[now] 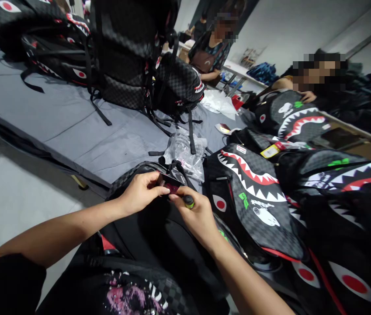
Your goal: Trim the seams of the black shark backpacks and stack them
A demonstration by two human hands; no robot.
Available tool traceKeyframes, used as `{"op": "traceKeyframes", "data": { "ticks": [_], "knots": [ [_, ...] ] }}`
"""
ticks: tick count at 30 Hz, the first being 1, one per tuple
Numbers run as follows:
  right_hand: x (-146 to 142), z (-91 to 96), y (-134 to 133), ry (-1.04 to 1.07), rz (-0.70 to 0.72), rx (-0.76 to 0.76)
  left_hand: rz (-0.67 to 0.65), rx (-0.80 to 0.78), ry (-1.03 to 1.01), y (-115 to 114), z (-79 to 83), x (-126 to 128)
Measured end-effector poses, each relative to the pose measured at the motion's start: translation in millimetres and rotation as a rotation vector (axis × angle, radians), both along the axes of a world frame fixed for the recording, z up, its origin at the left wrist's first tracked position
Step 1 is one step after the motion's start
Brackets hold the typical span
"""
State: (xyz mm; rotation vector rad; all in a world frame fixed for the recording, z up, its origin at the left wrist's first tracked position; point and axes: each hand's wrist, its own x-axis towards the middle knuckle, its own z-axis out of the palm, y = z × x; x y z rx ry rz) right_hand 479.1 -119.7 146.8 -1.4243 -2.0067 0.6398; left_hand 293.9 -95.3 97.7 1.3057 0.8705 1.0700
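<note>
Dark tag (168, 186), pinkish-red on its face, sits over the far end of the black backpack (162, 236), between both hands. Long axis looks roughly crosswise, hand to hand, dipping slightly to the right. Neither hand is clearly nearer: left hand (141, 192) pinches the tag's left end, thumb and fingers together on it. Right hand (196, 210) is closed around a dark-capped pen-like tool (188, 201), thumb and fingertips at the tag's right end; can't tell how firmly they hold the tag.

Containers: black backpack under the hands, inside not visible. Clear plastic bag (188, 155) just past its far edge, crumpled, contents unreadable. Shark-mouth backpack (254, 197) right of the black one, lying face up, contents hidden.

Farther out, beyond the black backpack to the left: checkered backpack (123, 57) upright on the gray-covered table (70, 127). Far right of it: co-worker's hand (308, 96) at another shark-print bag (275, 107). Farthest: second co-worker (200, 47), standing past the table.
</note>
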Motion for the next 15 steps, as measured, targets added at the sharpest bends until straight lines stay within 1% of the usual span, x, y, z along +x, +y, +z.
{"op": "traceKeyframes", "data": {
  "ticks": [2,3,5,6,7,8,9,11,12,13,15],
  "knots": [
    [0,-4.1,4,-0.067,0.016,0.029,0.028,0.067,0.09,-4,-2.5,-10],
    [2,-5.9,7,-0.116,0.005,0.069,0.069,0.105,0.141,-5,-4.8,-18],
    [5,-8.1,16,-0.244,-0.042,0.138,0.225,0.169,0.274,-6,-13.7,-39],
    [6,-8.4,21,-0.32,-0.059,0.14,0.308,0.172,0.358,-7,-20.9,-50],
    [5,-8.3,26,-0.404,-0.058,0.111,0.362,0.151,0.452,-8,-29.7,-61],
    [3,-7.7,31,-0.49,-0.035,0.057,0.372,0.11,0.545,-9,-39.8,-69],
    [0,-7.0,35,-0.58,0.008,-0.012,0.336,0.061,0.619,-10,-50.3,-76],
    [-10,-5.7,43,-0.767,0.127,-0.153,0.192,-0.007,0.689,-14,-69.7,-80],
    [-16,-5.4,46,-0.853,0.189,-0.209,0.142,-0.018,0.7,-17,-77.3,-79],
    [-22,-5.5,49,-0.924,0.243,-0.25,0.122,-0.019,0.709,-20,-83.0,-76],
    [-34,-7.6,54,-1.011,0.333,-0.29,0.152,-0.017,0.736,-24,-89.3,-70]
  ]
}}
